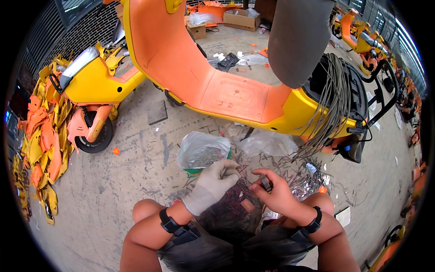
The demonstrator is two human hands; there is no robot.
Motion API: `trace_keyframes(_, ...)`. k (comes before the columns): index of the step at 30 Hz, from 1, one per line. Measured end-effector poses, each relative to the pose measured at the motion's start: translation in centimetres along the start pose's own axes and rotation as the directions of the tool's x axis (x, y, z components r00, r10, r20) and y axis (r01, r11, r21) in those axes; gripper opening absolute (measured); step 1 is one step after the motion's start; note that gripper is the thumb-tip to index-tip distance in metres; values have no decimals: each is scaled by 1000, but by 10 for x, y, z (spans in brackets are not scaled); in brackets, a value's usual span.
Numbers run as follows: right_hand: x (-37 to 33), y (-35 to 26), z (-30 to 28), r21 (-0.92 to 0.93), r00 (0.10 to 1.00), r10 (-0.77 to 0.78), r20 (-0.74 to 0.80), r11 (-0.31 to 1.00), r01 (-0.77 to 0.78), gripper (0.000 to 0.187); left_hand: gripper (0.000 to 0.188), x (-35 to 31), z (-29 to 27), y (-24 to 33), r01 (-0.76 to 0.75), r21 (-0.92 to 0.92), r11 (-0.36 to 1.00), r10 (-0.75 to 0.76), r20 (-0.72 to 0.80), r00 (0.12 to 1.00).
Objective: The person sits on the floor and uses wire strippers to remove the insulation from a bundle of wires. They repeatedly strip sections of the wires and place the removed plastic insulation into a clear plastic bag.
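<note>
My left hand [216, 180], in a pale grey knit glove, is closed with its fingertips pinched together. Whatever it may hold is too small to make out. My bare right hand [276, 190] is a short way to the right, curled around a small dark grey object [266, 183] whose kind I cannot tell. Just beyond the gloved hand stands a green-rimmed container lined with a clear plastic bag [192, 152], with grey wire scraps [206, 156] inside. Below and between my hands, thin reddish and dark wire bits [233, 199] lie in a heap on the ground.
An orange and yellow scooter [233, 96] stands across the front, a bundle of grey cables [337, 90] draped over its rear. Another clear bag [269, 143] lies under it. Yellow and orange panels [50, 131] are piled at left. Cardboard boxes [242, 19] stand at the back.
</note>
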State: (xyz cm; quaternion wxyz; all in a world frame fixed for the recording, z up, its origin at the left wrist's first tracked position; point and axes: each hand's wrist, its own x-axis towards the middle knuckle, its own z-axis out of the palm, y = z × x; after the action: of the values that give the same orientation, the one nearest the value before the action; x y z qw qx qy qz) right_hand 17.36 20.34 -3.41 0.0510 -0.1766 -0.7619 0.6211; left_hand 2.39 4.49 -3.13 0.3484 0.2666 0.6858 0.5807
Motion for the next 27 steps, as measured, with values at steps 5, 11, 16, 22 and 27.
trace_keyframes(5,2,4,-2,-46,998,-57,-5,997,57,40,29,5,-17,1,35,66,997,-28,-94,995)
trace_keyframes(11,7,7,-3,-116,1000,-25,-8,993,24,41,32,23,-47,-20,12,332,943,71,-236,969)
trace_keyframes(16,11,10,2,-258,999,-34,-12,966,30,45,32,57,-83,-25,112,662,741,221,-398,890)
trace_keyframes(22,16,7,5,-341,1000,6,19,940,1,49,31,97,-121,-68,245,746,619,253,-484,837)
trace_keyframes(27,16,30,7,-377,992,-124,-15,920,109,47,28,111,-131,-84,282,725,628,234,-521,821)
